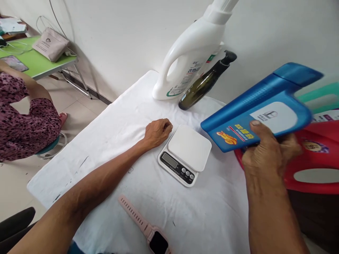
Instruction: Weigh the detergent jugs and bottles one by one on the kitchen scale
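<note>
My right hand [267, 155] is wrapped round a blue plastic bottle [251, 109], holding it tilted in the air to the right of the scale. The bottle has a blue cap, a white label patch and yellow lettering. My left hand [158, 133] rests on the white cloth, its fingers curled into a loose fist, at the left edge of the white digital scale [190, 148]. Nothing sits on the scale's platform, and its display looks blank. A pink-strapped smartwatch [159, 241] lies on the cloth at the near edge.
A large white jug [193, 53] and a dark green pump bottle [203, 84] stand at the back by the wall. Red containers [317, 155] and a green handle [320, 97] are at the right. A seated person [34, 113] and a green table [53, 65] are at the left.
</note>
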Tool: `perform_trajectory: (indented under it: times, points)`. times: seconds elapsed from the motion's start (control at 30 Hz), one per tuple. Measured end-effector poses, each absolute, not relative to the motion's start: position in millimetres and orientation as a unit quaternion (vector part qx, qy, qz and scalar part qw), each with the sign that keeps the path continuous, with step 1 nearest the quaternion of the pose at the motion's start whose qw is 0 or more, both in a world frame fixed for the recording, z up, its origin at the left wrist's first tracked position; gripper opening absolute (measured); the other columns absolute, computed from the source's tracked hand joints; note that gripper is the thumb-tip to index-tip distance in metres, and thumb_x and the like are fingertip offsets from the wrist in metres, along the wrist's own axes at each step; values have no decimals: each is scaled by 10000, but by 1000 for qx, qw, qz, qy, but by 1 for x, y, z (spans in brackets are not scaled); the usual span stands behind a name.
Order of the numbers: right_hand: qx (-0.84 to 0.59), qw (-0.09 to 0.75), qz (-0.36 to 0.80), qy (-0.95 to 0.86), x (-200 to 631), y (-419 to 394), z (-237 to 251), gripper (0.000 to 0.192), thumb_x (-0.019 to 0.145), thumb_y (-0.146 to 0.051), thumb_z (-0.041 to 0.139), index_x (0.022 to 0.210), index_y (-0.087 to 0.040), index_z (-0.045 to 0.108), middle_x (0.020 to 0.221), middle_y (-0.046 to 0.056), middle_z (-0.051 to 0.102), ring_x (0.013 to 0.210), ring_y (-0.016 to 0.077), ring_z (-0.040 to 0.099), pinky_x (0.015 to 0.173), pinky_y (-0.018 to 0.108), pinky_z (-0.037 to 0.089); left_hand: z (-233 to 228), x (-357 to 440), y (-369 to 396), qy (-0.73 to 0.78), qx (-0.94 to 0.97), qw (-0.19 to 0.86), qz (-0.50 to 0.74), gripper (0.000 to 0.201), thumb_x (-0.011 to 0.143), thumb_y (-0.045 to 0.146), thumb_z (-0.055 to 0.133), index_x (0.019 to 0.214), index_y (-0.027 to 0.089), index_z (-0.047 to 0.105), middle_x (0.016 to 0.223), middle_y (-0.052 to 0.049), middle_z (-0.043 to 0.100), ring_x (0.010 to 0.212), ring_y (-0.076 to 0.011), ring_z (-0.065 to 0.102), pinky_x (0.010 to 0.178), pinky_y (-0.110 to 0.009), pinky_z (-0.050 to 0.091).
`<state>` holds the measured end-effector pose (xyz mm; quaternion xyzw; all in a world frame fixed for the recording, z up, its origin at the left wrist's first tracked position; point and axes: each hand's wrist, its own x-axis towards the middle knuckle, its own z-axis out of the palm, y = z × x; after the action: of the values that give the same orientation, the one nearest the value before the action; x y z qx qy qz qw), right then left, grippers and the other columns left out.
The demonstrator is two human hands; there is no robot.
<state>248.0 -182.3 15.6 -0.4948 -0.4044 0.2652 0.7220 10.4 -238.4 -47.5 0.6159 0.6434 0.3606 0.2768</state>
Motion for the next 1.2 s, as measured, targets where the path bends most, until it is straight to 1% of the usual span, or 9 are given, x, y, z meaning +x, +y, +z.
perform_trajectory:
  times: [0.1, 0.27, 0.4, 0.5, 0.57, 0.7, 0.8, 0.93, 1.2]
  points:
    - [-453, 749, 242, -418, 249, -210, 36, 325, 452, -237, 810, 696, -212, 597, 802, 1, 643, 976, 300, 676, 987, 570, 536, -47, 11, -238, 647, 617, 273, 356, 178, 923, 272, 545, 892, 207, 708, 872, -24, 750, 784, -175, 640, 690, -293, 407]
    - [-428, 724, 229, -489, 239, -247, 63, 176, 547, -252, 754, 675, -249, 633, 981, 21, 689, 1148, 353, 627, 969, 646, 532, -47, 11, -238, 649, 618, 269, 353, 190, 926, 274, 537, 899, 205, 712, 873, -23, 753, 768, -167, 633, 694, -292, 409]
    - [-421, 727, 235, -489, 225, -268, 65, 112, 602, -184, 746, 676, -239, 683, 925, 12, 705, 1157, 325, 639, 1078, 619, 494, -48, 11, -238, 645, 618, 266, 362, 183, 916, 262, 541, 880, 200, 710, 850, -21, 747, 744, -162, 620, 673, -290, 390]
    - [-433, 730, 257, -462, 215, -278, 57, 222, 605, -147, 792, 809, -225, 748, 862, -7, 718, 1109, 296, 675, 1136, 575, 469, -47, 11, -238, 644, 617, 268, 363, 184, 916, 263, 537, 876, 201, 706, 844, -20, 745, 741, -161, 619, 673, -289, 388]
    - [-441, 725, 270, -454, 210, -282, 50, 251, 601, -146, 827, 833, -212, 758, 861, -7, 726, 1093, 292, 686, 1126, 570, 484, -47, 10, -238, 646, 617, 270, 359, 186, 918, 264, 531, 875, 205, 702, 853, -18, 747, 755, -163, 624, 682, -290, 394]
    - [-431, 720, 278, -467, 206, -282, 36, 199, 621, -127, 855, 779, -190, 751, 908, 3, 743, 1074, 283, 699, 1088, 562, 518, -46, 11, -238, 645, 616, 271, 362, 171, 911, 262, 536, 870, 211, 694, 853, -14, 743, 767, -167, 624, 681, -296, 390]
    - [-415, 722, 281, -478, 202, -278, 30, 220, 645, -118, 852, 840, -174, 768, 938, 11, 752, 1039, 278, 713, 1062, 562, 535, -47, 11, -238, 643, 614, 274, 366, 168, 909, 263, 539, 870, 209, 693, 851, -15, 742, 757, -167, 619, 671, -299, 382]
    - [-407, 725, 258, -492, 197, -274, 23, 331, 640, -120, 866, 957, -161, 780, 972, 17, 758, 984, 273, 725, 1047, 573, 541, -49, 11, -238, 643, 613, 276, 367, 175, 912, 268, 537, 874, 206, 696, 850, -19, 742, 741, -165, 611, 663, -298, 372]
    - [-422, 721, 266, -482, 195, -278, 13, 407, 641, -142, 876, 1031, -147, 762, 984, 30, 755, 964, 268, 727, 1038, 572, 544, -47, 11, -238, 644, 616, 276, 361, 177, 917, 262, 539, 884, 200, 702, 875, -25, 749, 768, -169, 623, 673, -299, 380]
